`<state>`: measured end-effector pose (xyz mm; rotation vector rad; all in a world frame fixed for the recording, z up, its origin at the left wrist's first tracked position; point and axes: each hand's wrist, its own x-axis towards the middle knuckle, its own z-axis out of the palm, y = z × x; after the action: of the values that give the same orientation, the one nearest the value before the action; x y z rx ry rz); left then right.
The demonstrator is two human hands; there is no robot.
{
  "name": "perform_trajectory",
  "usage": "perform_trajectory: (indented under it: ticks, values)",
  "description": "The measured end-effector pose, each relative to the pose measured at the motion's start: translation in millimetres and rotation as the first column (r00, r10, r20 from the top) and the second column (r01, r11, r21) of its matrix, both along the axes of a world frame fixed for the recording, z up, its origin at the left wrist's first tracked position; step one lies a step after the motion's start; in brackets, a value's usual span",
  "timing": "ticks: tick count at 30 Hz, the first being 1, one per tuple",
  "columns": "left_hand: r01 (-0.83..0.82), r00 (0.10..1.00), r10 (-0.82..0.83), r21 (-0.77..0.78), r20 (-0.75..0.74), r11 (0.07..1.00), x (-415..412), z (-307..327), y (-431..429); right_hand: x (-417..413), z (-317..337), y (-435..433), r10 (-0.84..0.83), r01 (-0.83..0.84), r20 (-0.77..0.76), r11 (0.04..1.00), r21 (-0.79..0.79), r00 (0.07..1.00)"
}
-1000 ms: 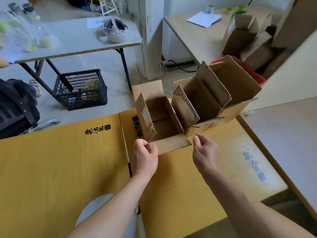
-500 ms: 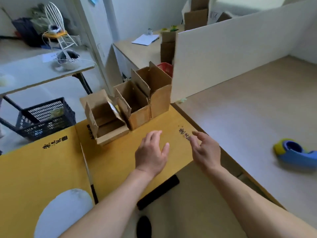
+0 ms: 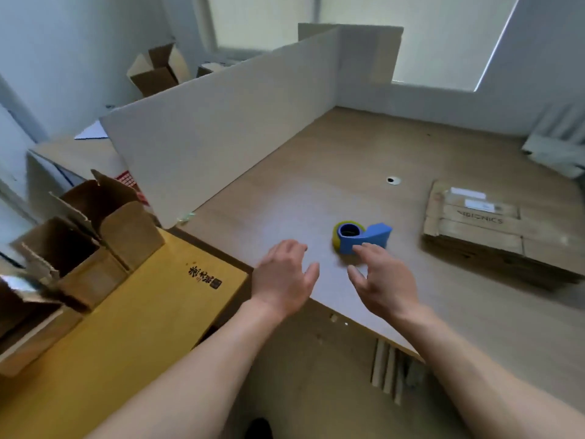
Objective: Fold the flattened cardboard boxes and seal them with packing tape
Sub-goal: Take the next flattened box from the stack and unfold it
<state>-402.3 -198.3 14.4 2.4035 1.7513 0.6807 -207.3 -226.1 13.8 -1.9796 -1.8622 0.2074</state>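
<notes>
Now both bare arms reach out over the near edge of the desk (image 3: 316, 198). The left hand (image 3: 285, 277) is open, with its fingers spread and a little bent, and it holds nothing. The right hand (image 3: 383, 280) is open too, with its fingers loosely bent and nothing in them. One fingertip sits right in front of the tape holder (image 3: 361, 237), and I cannot tell if it touches.

The tape holder is smooth blue plastic with a round yellow roll at its left end. It lies on the desk near the near edge, just past the right hand. The desk is flat, pale brown wood.

At the right edge of the desk lies a pile of flat boxes (image 3: 493, 236), brown and rough, with white labels on top. Left of the desk, a big yellow cardboard sheet (image 3: 126, 337) holds the open boxes (image 3: 95, 236), which stand with their flaps up and wavy cut edges.

A tall white board (image 3: 221, 137) stands along the left edge of the desk. Beyond it sits another open brown box (image 3: 155, 71).

Half a second ago both hands were over the yellow sheet and the tape holder was far off to the right. The hands are over the desk now, close to it.
</notes>
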Motion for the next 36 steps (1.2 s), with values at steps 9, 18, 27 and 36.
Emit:
perform_trajectory:
  ticks: [9, 18, 27, 36]
  values:
    - [0.249, 0.966, -0.251, -0.041, -0.069, 0.968, 121, -4, 44, 102, -6, -6, -0.211, 0.215, 0.100, 0.976, -0.023, 0.972]
    - [0.536, 0.842, -0.538, -0.074, -0.021, 0.841, 240, -20, 122, 203, -6, 15, -0.465, 0.472, 0.129, 0.881, -0.034, 0.876]
    - [0.641, 0.751, -0.658, -0.183, -0.050, 0.746, 323, -47, 165, 273, -40, 10, -0.628, 0.638, 0.111, 0.760, -0.126, 0.770]
    - [0.523, 0.793, -0.600, -0.387, -0.106, 0.759, 402, -86, 188, 387, -80, 30, -0.684, 0.693, 0.162, 0.644, -0.324, 0.711]
